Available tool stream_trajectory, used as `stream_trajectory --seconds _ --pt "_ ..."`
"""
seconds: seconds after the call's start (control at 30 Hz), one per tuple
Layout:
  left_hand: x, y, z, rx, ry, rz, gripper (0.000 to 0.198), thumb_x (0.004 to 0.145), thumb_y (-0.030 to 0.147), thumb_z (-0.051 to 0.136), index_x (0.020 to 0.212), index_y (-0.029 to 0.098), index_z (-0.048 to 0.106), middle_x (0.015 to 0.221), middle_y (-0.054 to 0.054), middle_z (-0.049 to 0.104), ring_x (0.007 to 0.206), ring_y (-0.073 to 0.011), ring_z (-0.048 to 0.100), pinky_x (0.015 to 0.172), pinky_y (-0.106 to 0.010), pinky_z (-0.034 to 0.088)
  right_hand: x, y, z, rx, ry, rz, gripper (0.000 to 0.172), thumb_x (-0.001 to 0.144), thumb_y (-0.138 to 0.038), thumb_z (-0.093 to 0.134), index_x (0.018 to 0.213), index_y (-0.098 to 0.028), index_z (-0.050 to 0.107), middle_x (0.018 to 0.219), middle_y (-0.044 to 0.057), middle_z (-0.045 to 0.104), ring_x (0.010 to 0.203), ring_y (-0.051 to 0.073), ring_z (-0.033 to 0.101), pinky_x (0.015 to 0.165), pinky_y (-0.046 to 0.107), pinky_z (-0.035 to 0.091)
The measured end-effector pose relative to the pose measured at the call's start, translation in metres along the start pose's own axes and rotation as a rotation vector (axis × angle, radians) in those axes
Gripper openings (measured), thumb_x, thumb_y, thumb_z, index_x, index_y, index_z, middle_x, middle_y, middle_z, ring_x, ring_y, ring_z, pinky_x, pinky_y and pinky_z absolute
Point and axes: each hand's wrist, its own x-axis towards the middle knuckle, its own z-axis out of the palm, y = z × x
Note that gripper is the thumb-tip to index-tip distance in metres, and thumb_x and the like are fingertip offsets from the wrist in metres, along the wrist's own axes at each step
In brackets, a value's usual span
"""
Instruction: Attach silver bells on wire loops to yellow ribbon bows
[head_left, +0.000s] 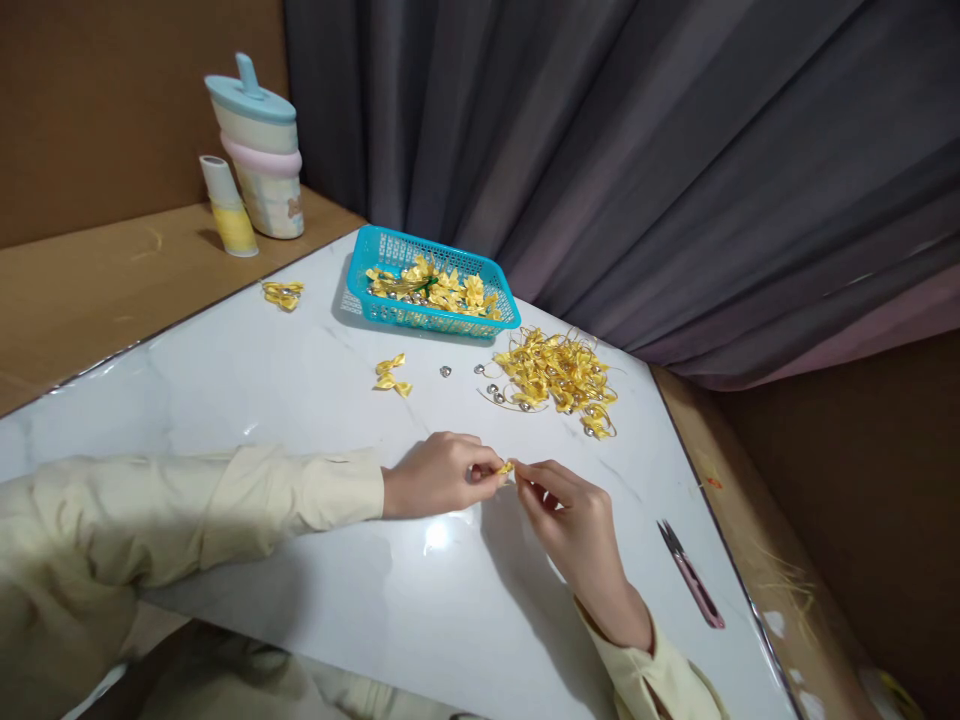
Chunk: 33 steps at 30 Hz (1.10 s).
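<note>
My left hand (442, 474) and my right hand (574, 520) meet above the white table, both pinching one small yellow ribbon bow (507, 468) between thumb and fingertips. Much of that bow is hidden by the fingers. Beyond the hands lie two loose yellow bows (394, 384) and a single silver bell-like bead (445, 371). To their right spreads a pile of yellow bows (559, 370) with silver beads and thin cords. A blue plastic basket (431, 322) behind holds more yellow bows with beads.
Thread snips (691, 575) lie on the right of the marble-patterned table (420, 620). One bow with cord (283, 294) sits near the left edge. A yellow thread spool (231, 215) and a pastel tumbler (266, 160) stand at the back left. A grey curtain (600, 150) hangs behind.
</note>
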Motion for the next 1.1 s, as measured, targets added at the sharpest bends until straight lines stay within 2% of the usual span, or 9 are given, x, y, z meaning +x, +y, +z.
stream_trajectory --seconds 0.13,0.27,0.6,0.93,1.1 --pt "-0.0014 -0.0012 0.0008 0.011 0.006 0.001 0.017 0.08 0.022 0.055 0.068 0.016 0.064 0.062 0.0 0.06 0.058 -0.0094 0.053 0.059 -0.02 0.041 -0.002 -0.0043 0.0013 -0.04 0.042 -0.072 0.023 0.082 -0.011 0.048 0.087 -0.013 0.07 0.068 0.003 0.061 0.046 0.008 0.045 0.042 0.019 0.037" --pt "-0.0005 -0.0019 0.0008 -0.003 0.004 -0.023 0.015 0.08 0.023 0.055 0.07 0.016 0.065 0.064 0.0 0.061 0.06 -0.0094 0.054 0.06 -0.02 0.041 -0.004 -0.0075 0.0024 -0.075 0.073 -0.125 0.023 0.082 -0.009 0.046 0.087 -0.014 0.068 0.067 0.003 0.06 0.046 0.007 0.045 0.042 0.018 0.036" --pt "0.0005 -0.0018 -0.0004 0.003 0.001 -0.096 0.014 0.078 0.024 0.056 0.067 0.017 0.063 0.061 0.002 0.058 0.059 -0.0095 0.051 0.059 -0.021 0.039 -0.0064 -0.0108 0.0023 -0.103 0.064 -0.136 0.021 0.08 -0.007 0.046 0.085 -0.013 0.066 0.065 0.002 0.06 0.043 0.006 0.044 0.041 0.018 0.036" --pt "0.004 0.0027 -0.0025 0.016 -0.03 -0.089 0.015 0.076 0.018 0.055 0.063 0.016 0.063 0.056 0.002 0.056 0.054 -0.0092 0.05 0.056 -0.02 0.039 -0.0053 -0.0085 0.0022 -0.075 0.077 -0.189 0.019 0.081 -0.004 0.048 0.088 -0.013 0.063 0.074 0.003 0.062 0.054 0.007 0.052 0.047 0.017 0.04" --pt "0.0021 0.0022 -0.0016 0.04 -0.05 -0.053 0.012 0.075 0.017 0.056 0.067 0.016 0.065 0.058 0.001 0.058 0.055 -0.0097 0.052 0.056 -0.02 0.041 -0.0034 -0.0064 0.0026 -0.052 0.085 -0.182 0.019 0.083 -0.006 0.049 0.089 -0.015 0.064 0.076 0.004 0.063 0.055 0.008 0.054 0.049 0.017 0.043"
